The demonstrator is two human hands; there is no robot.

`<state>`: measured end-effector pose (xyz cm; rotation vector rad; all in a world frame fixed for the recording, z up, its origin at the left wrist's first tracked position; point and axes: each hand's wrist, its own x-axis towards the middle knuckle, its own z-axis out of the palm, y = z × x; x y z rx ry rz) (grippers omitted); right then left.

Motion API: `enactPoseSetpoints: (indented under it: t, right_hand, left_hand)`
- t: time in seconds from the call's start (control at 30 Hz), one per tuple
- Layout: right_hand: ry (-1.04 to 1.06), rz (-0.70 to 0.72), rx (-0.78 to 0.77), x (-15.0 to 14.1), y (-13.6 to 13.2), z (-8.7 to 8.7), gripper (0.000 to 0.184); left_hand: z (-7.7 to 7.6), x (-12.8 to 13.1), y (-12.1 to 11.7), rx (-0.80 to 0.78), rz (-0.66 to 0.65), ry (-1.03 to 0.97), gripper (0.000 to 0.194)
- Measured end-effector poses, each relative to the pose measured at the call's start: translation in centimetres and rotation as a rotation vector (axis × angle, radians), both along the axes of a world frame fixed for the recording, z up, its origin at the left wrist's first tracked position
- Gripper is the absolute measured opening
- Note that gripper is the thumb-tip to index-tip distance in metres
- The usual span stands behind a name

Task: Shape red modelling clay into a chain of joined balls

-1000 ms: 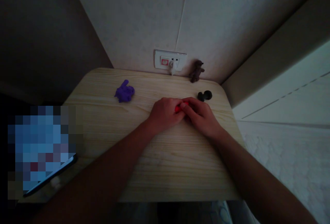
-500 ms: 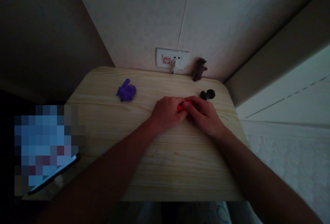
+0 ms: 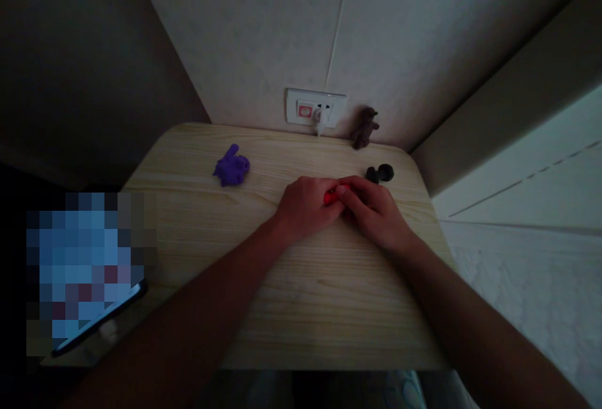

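Observation:
My left hand (image 3: 308, 205) and my right hand (image 3: 374, 208) meet over the middle of the table. Between them sits a small bright red clay lump (image 3: 331, 197), mostly covered by my fingers. The fingers of both hands are curled around it, the right thumb pressing on its top. Just beyond my right hand lies a small black object (image 3: 380, 173) with two rounded ends. A purple clay-like figure (image 3: 231, 167) with one raised prong rests on the tabletop to the left of my hands.
At the back of the wooden table (image 3: 282, 308), a small brown bear-like figure (image 3: 365, 128) leans by the wall. A white socket plate (image 3: 294, 106) with a plug sits on the wall. A phone or tablet (image 3: 101, 318), its screen blurred out, stands at the left edge.
The view has shifted slightly, so everything appears a little further right. Both hands stay closed around the red clay lump, with hardly any change in their pose.

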<state>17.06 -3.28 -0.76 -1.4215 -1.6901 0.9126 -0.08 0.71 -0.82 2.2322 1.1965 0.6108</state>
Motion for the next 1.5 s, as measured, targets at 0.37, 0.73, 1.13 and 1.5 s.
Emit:
enactPoseSetpoints:
  t: [0.37, 0.73, 1.13, 1.5]
  right_hand:
    - [0.125, -0.012, -0.063, 0.29, -0.09, -0.51, 0.038]
    - [0.086, -0.001, -0.047, 0.39, 0.08, -0.63, 0.039]
    - [0.055, -0.012, -0.035, 0.34, 0.11, -0.31, 0.039]
    - [0.056, -0.006, -0.038, 0.36, 0.16, -0.47, 0.038]
  left_hand:
    - [0.15, 0.06, -0.09, -0.027, -0.003, -0.054, 0.030]
    - [-0.04, 0.06, -0.01, 0.002, -0.005, -0.038, 0.030]
    - [0.04, 0.00, 0.01, -0.013, -0.009, -0.042, 0.031]
    - [-0.02, 0.08, 0.07, -0.012, -0.004, -0.033, 0.032]
